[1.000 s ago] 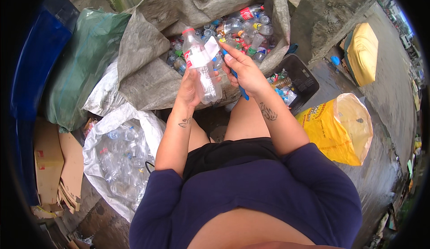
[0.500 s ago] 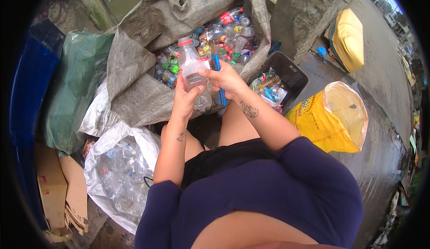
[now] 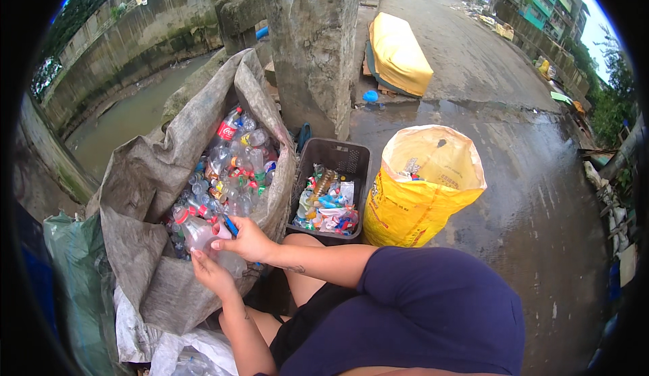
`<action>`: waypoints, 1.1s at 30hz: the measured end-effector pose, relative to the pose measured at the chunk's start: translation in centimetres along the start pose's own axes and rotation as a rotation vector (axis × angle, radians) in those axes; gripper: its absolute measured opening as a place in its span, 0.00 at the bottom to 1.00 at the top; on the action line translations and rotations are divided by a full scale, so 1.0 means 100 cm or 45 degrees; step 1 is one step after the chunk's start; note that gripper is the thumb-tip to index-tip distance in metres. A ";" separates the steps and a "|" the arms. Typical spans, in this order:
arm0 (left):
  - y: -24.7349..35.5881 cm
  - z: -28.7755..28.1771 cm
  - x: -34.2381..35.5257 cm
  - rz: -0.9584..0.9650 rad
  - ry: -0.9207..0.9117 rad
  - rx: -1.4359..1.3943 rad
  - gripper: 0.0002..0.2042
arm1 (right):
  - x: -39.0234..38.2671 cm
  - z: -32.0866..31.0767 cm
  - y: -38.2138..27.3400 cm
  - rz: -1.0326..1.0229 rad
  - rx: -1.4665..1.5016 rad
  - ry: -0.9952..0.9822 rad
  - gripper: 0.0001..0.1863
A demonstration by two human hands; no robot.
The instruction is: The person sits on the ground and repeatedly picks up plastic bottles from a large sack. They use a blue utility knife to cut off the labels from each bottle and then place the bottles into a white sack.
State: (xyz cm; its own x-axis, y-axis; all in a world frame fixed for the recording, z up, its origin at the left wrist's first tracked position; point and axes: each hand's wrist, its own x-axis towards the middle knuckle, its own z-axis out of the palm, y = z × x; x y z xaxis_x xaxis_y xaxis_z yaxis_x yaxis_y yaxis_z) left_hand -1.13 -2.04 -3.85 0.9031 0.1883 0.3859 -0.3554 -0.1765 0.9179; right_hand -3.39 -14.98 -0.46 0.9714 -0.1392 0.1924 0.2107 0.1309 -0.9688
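My left hand is closed around the lower part of a clear plastic bottle with a red cap, tilted up and to the left. My right hand grips a slim blue cutter, its blade hard to make out. The right thumb presses on the bottle's side, by a loose, pale pink label. Just beyond both hands, a large grey woven sack gapes, full of used plastic bottles, some with coloured labels and caps.
Right of the sack stand a black crate of scraps and labels and an open yellow sack. A white sack of clear bottles is at lower left, near a green sack. Behind rises a concrete post; wet pavement lies right.
The view has swung right and up, so the street, canal and yellow sack show more. Both hands still hold the bottle and the blue cutter; the label now sits looser near the right thumb.
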 end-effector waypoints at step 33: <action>0.011 0.008 -0.020 -0.241 -0.084 -0.525 0.33 | 0.002 0.004 0.024 -0.002 0.190 -0.015 0.07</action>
State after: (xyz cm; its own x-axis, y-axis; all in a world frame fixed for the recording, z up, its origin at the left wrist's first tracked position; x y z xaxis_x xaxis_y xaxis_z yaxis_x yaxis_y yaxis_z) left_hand -3.09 -3.41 -3.71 0.9701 0.1162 0.2132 -0.2367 0.2572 0.9369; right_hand -2.62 -14.30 -2.69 0.9722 -0.1277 0.1963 0.2249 0.2755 -0.9346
